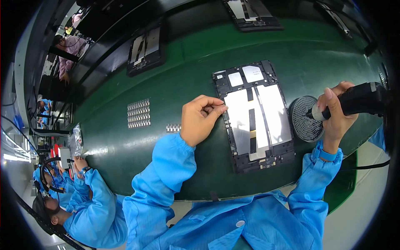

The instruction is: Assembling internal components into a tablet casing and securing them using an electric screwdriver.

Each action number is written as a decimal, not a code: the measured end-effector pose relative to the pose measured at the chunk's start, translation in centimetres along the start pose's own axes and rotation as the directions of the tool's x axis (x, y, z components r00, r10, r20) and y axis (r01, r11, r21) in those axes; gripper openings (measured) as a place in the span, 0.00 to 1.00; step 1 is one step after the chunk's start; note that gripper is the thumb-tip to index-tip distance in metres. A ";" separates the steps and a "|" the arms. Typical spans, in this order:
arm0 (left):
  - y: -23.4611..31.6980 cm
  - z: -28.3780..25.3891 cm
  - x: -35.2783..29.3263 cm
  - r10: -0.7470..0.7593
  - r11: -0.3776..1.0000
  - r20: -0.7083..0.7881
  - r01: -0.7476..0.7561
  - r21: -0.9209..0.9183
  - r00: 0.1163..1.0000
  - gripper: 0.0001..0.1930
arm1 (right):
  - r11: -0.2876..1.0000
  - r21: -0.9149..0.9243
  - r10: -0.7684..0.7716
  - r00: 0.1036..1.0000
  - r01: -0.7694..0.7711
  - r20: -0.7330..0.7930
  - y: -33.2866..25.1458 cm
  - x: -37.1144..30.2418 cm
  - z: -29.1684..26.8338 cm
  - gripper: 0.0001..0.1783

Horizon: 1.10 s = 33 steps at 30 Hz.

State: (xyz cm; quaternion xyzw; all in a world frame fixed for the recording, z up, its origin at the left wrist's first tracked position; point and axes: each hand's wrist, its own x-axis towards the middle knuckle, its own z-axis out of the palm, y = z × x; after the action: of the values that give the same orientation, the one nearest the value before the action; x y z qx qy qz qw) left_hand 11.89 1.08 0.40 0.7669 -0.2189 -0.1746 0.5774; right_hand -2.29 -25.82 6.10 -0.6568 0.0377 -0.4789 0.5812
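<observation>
An opened tablet (273,118) lies on the green bench mat in front of me, its silver battery cells and black frame exposed. My left hand (200,118) is at the tablet's left edge, thumb and forefinger pinched together. Whatever may be between those fingertips is too small to make out. In my right hand (336,118) is a black electric screwdriver (360,100), held tilted with its tip end over a round grey screw tray (304,129). This tray, full of small holes, sits just right of the tablet. Whether the bit touches it, I cannot tell.
Left of my hand lie a sheet of small metal parts (138,113) and a smaller strip (173,128). More opened tablets (146,49) (253,14) rest on the dark shelf beyond. A co-worker in a blue sleeve (98,200) works at far left, near a plastic bag (76,141).
</observation>
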 end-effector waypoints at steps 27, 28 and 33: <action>0.7 2.0 3.7 0.183 0.982 0.245 -0.189 0.002 0.952 0.46 | 0.987 0.117 0.045 0.878 -0.113 0.476 -1.5 -2.2 12.3 0.24; 0.7 2.0 3.7 0.170 0.984 0.247 -0.177 0.008 0.954 0.46 | 0.987 0.114 0.047 0.874 -0.116 0.484 -1.4 -2.3 12.4 0.24; 0.9 1.8 3.5 0.184 0.980 0.236 -0.198 0.033 0.954 0.47 | 0.971 0.152 0.112 0.912 -0.185 0.395 -1.2 -2.7 12.7 0.21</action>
State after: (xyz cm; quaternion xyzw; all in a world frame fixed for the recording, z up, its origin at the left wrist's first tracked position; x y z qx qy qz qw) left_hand 13.82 -2.50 0.73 0.7326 -0.3628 -0.2000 0.5402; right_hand 4.21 -14.58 7.17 -0.6756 -0.0718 -0.2969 0.6710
